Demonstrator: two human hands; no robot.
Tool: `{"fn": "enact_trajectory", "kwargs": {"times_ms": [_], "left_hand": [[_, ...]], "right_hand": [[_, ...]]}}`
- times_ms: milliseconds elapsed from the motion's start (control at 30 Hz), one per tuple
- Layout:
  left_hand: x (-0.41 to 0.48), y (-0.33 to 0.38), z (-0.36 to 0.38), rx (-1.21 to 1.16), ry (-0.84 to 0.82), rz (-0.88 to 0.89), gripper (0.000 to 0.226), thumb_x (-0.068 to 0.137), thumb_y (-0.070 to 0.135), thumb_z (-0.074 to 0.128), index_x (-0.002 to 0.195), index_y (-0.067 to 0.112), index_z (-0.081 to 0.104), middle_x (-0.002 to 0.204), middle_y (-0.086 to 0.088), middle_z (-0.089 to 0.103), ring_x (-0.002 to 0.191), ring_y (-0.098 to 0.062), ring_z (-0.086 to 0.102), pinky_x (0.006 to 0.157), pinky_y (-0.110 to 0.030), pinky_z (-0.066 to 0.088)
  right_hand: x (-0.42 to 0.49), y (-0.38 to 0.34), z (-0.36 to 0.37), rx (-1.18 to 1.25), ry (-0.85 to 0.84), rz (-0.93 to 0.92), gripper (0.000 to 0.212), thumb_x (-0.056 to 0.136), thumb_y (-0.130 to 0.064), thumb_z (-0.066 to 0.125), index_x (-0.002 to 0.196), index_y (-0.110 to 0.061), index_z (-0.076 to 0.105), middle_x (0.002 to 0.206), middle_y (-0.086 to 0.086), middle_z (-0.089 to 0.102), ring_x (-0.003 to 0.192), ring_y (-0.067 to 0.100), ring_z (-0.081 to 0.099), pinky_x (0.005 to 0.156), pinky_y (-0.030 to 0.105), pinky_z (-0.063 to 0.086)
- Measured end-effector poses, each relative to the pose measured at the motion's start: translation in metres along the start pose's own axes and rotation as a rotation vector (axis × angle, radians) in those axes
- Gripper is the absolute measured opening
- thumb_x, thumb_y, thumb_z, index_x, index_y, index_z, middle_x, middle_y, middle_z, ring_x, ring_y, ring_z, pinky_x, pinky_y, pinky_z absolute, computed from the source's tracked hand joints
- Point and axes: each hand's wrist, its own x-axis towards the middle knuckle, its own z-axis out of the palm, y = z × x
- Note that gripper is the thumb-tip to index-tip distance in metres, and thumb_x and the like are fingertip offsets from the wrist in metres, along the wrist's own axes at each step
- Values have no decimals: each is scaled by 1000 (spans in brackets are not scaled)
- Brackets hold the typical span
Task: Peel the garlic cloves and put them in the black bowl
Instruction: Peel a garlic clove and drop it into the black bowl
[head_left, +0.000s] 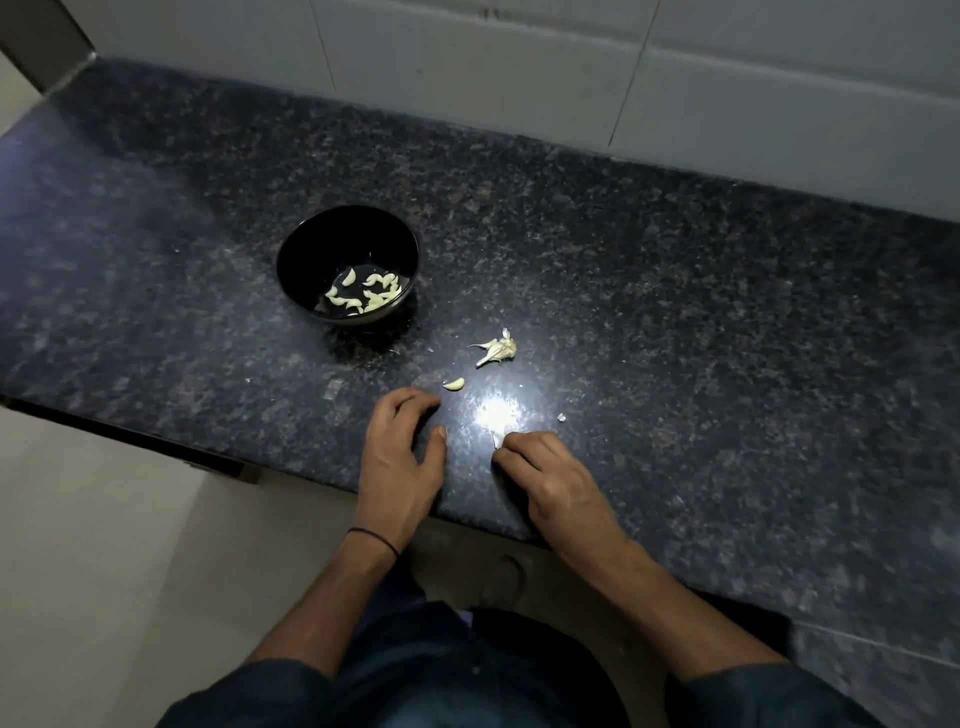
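Note:
A black bowl (347, 260) stands on the dark granite counter and holds several peeled garlic cloves (371, 293). To its right lies the papery remnant of a garlic bulb (497, 349). One peeled clove (454, 384) lies on the counter just beyond my left hand (402, 449). That hand rests on the counter with loosely curled fingers and holds nothing. My right hand (545, 475) has its fingers curled, and its fingertips pinch a small pale piece of garlic skin (496, 439).
The counter's (675, 312) front edge runs under my wrists, with a tiled floor (104, 545) below on the left. A tiled wall (571, 67) rises behind the counter. A small skin fragment (561, 417) lies to the right of a bright light glare.

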Motion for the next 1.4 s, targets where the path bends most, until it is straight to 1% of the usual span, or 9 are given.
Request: {"fn": "enact_trajectory", "kwargs": {"times_ms": [300,467,567,633,933,1000,1133,1300,1400], "left_hand": [[0,-3,3,11,11,-5,23,92,5,64,115,6,64,120,-1,51,110,-21,55,97,-43,49],[1,-3,0,14,-19,15,23,93,6,62,116,4,63,121,-5,51,110,-22,53,96,-44,48],[2,-5,-3,-3,-51,18,24,92,4,63,116,5,61,121,-5,49,109,-24,53,94,-46,48],[3,-5,-5,-19,-70,25,24,92,3,63,115,5,61,120,-4,48,109,-23,52,95,-44,48],[6,-2,-10,-49,-102,8,24,90,3,62,114,8,60,118,3,42,108,-12,45,96,-28,43],[7,-1,-11,-52,-102,8,25,90,3,62,114,8,60,118,4,41,108,-10,43,97,-25,40],[7,-3,-11,-55,-117,13,26,89,3,62,115,8,60,120,-1,44,109,-13,45,97,-28,42],[7,-4,-12,-71,-129,11,26,90,2,62,115,8,60,121,-1,43,108,-10,42,97,-31,43],[8,-5,-13,-74,-144,22,26,90,2,62,115,9,59,121,0,42,108,-12,43,97,-30,42]], "right_hand": [[5,-6,0,-56,-31,38,28,97,-14,46,117,-8,65,112,6,63,100,26,60,81,36,55],[14,-6,-18,317,264,435,17,94,-8,63,103,-7,77,103,1,73,98,14,67,91,25,51],[16,6,-29,309,400,662,19,92,1,66,104,-8,78,102,-2,73,97,7,67,91,15,49],[18,12,-25,212,402,721,22,91,4,64,106,-6,77,103,1,72,98,14,66,92,22,50],[40,-39,11,-23,182,579,22,81,3,59,96,-3,73,89,10,66,81,28,59,68,38,52],[36,-47,14,-51,134,568,23,81,5,61,99,-3,72,93,10,66,84,30,59,68,40,54],[31,-54,13,-82,80,546,36,88,-4,41,112,-5,68,104,8,64,91,26,56,75,38,52],[30,-50,15,-104,16,507,10,96,-5,58,102,-10,64,100,3,56,89,17,44,74,38,46],[30,-51,17,-139,38,513,16,87,4,65,98,-8,66,99,4,59,88,20,48,70,39,49]]}}
